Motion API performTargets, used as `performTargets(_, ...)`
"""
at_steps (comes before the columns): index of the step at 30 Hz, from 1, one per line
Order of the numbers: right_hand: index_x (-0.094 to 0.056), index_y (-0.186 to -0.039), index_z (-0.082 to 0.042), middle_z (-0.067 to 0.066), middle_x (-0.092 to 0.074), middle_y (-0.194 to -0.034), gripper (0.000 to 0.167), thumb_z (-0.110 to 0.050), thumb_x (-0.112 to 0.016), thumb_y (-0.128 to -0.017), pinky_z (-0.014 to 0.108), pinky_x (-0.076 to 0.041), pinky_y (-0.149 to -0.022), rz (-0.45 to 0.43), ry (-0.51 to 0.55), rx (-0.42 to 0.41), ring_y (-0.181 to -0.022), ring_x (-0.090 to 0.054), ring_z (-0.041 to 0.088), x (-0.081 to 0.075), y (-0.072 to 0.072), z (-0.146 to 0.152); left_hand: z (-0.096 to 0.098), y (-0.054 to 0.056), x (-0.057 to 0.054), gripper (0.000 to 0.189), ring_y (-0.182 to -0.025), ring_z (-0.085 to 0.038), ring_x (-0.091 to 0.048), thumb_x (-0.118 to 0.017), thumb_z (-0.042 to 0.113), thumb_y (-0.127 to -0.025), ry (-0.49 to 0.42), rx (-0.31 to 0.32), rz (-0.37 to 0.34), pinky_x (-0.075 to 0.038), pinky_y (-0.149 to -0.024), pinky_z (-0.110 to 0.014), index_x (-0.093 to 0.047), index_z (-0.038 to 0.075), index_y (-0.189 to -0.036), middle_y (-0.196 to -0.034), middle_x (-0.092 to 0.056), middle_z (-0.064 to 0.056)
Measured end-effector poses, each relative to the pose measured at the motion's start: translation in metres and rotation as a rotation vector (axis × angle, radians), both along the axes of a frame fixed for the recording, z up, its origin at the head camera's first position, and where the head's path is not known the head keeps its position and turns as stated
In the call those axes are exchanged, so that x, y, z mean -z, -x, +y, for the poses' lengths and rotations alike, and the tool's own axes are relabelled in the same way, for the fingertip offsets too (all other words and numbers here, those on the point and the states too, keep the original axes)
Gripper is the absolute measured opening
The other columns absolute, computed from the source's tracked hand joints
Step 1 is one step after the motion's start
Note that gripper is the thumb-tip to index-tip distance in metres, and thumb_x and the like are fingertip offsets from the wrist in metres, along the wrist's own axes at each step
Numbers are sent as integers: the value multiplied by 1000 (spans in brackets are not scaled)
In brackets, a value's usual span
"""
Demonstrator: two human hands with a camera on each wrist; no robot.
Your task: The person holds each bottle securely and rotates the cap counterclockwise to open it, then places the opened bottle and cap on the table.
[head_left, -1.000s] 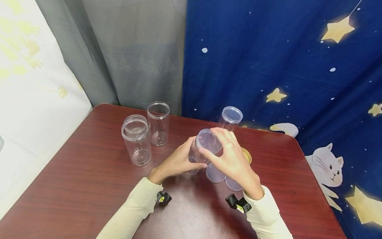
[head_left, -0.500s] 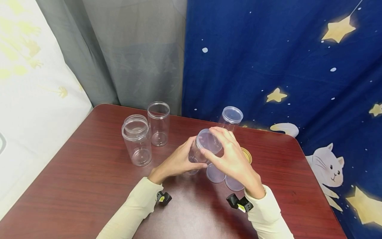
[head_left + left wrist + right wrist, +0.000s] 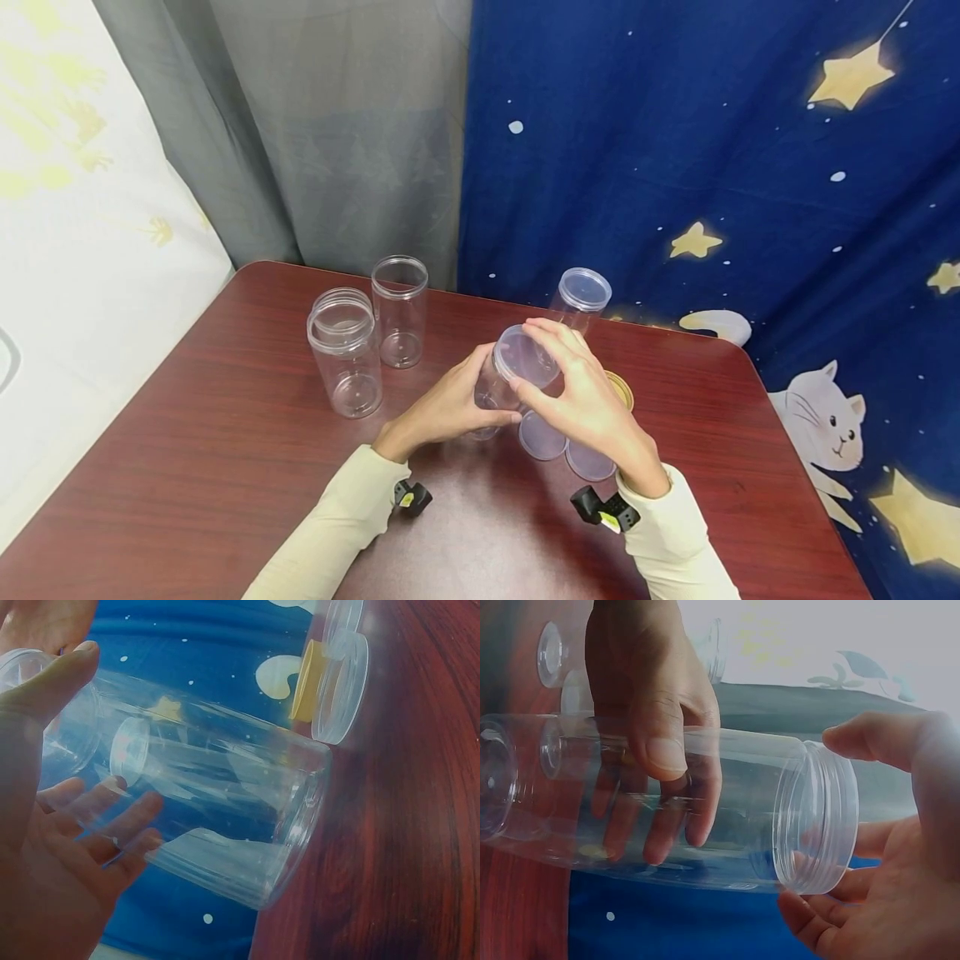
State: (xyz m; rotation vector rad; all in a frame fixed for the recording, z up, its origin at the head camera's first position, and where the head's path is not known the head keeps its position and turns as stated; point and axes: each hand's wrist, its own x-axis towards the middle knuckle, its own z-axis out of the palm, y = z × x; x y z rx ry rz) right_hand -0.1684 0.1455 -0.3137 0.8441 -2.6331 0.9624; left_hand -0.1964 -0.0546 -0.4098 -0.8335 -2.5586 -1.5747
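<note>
A clear plastic jar (image 3: 217, 776) stands slightly tilted at the middle of the table, its base low over the wood. My left hand (image 3: 442, 404) holds it round the body, thumb on the near side and fingers on the far side. On the jar's mouth sits a translucent lid (image 3: 525, 357). My right hand (image 3: 588, 400) grips that lid by its rim, with thumb and fingers on opposite sides. In the right wrist view the lid (image 3: 838, 817) covers the jar's threaded neck. The jar is see-through, and nothing shows inside it.
Several open clear jars (image 3: 356, 371) stand at the left. Behind my right hand is a lidded jar (image 3: 585, 289). Two translucent lids (image 3: 542, 436) and a gold lid (image 3: 622, 390), partly hidden, lie by that hand on the reddish-brown table (image 3: 187, 467). Curtains hang behind.
My right thumb has slid a little to the right along the lid's near rim, while the fingertips shifted slightly left on the far side. The left hand and jar stay almost still.
</note>
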Motion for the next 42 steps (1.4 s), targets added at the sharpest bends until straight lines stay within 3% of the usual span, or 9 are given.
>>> performTargets(18, -50, -144, -17, 4, -44, -151, 64, -18, -73, -84, 50, -45, -103, -69, 5, -62, -135, -45, 25, -1, 0, 3, 1, 0, 0, 95, -120, -13, -55, -88, 39, -72, -3, 2, -6, -46, -102, -40, -36, 15, -148, -133, -55, -1)
performTargets(26, -45, -147, -17, 3, -37, -156, 70, -23, -75, -84, 60, -32, -109, -60, -10, -77, -143, -36, 27, 1, 1, 3, 0, 0, 0, 94, -121, -12, -54, -88, 39, -73, -21, 5, -6, -45, -104, -39, -36, 16, -148, -133, -55, 1)
performTargets(31, -45, -147, -19, 1, -37, -156, 74, -34, -79, -83, 55, -36, -109, -19, -21, -20, -144, -33, 23, 2, 0, 2, -1, 1, 1, 93, -122, -12, -53, -87, 37, -74, -22, 2, 14, -44, -105, -40, -36, 16, -147, -134, -55, 1)
performTargets(36, -46, -146, -15, 5, -44, -148, 79, -42, -80, -80, 48, -44, -103, 50, -37, 60, -136, -41, 22, 2, -1, -1, -1, 2, 0, 93, -124, -13, -52, -87, 37, -74, -20, -21, 27, -43, -106, -41, -36, 17, -148, -136, -53, 1)
performTargets(42, -50, -144, -12, 7, -50, -140, 81, -53, -77, -79, 49, -46, -96, 130, -105, 196, -124, -49, 27, 3, -2, -7, -1, 1, 0, 93, -123, -15, -52, -87, 38, -74, 9, -48, 47, -43, -106, -41, -36, 16, -148, -137, -53, -1)
